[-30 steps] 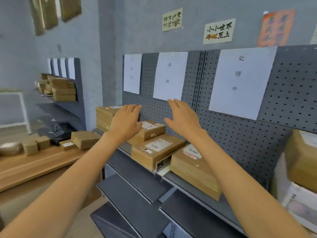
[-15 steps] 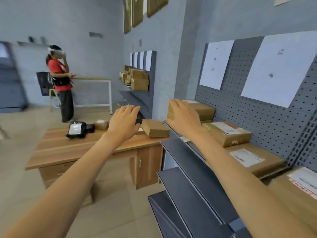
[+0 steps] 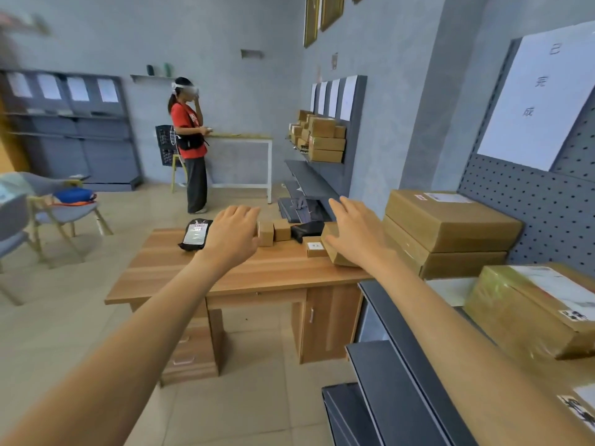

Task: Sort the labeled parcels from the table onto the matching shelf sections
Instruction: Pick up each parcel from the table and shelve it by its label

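Both arms reach forward from the bottom of the frame toward the wooden table (image 3: 244,278) in the middle. The left hand (image 3: 233,235) is above the table top, its fingers loosely bent and holding nothing. The right hand (image 3: 354,235) is a little more to the right, the fingers spread and almost straight, also with nothing in them; it covers part of a flat brown parcel (image 3: 338,255) on the right end of the table.

On the table lie the parcels to sort: a black bag with a white label (image 3: 194,235) left of the left hand, two small brown boxes (image 3: 273,231) standing side by side between the hands, a dark bag (image 3: 307,228) just beside them, and a small box with a white label (image 3: 315,249) in front of it.

At the right edge of the frame is the grey shelf (image 3: 396,320) with a pegboard back. On its top level two large cartons (image 3: 450,233) are stacked one on the other under a white paper sign (image 3: 541,98), and nearer to the camera lies a carton wrapped in clear tape (image 3: 531,310).

At the far wall a second shelf (image 3: 351,130) holds a pile of brown boxes (image 3: 322,136). A person in a red shirt (image 3: 188,136) stands at the upper left of centre.
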